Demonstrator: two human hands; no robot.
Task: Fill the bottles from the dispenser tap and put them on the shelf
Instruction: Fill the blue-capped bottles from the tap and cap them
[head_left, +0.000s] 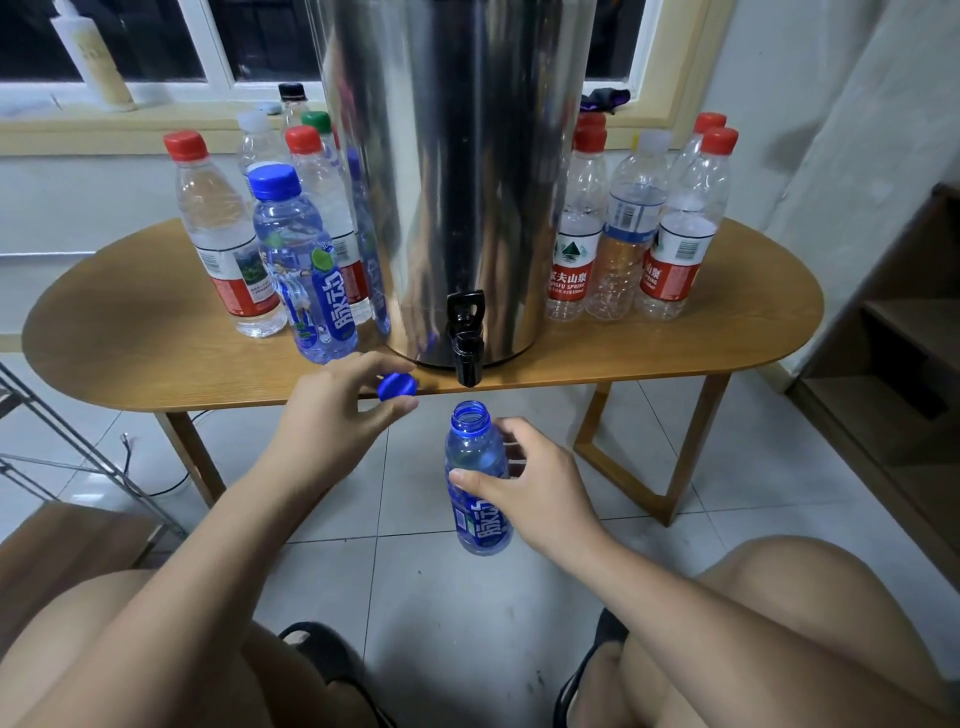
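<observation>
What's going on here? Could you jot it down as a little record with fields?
Setting: wooden table with a steel dispenser standing on it
Tap: black tap overhanging the table's front edge
Right hand: grips an uncapped blue bottle below the tap
Left hand: holds the blue cap at the table edge
Left of dispenser: capped bottles, some holding water
Right of dispenser: capped bottles that look empty
Water flow: none visible
</observation>
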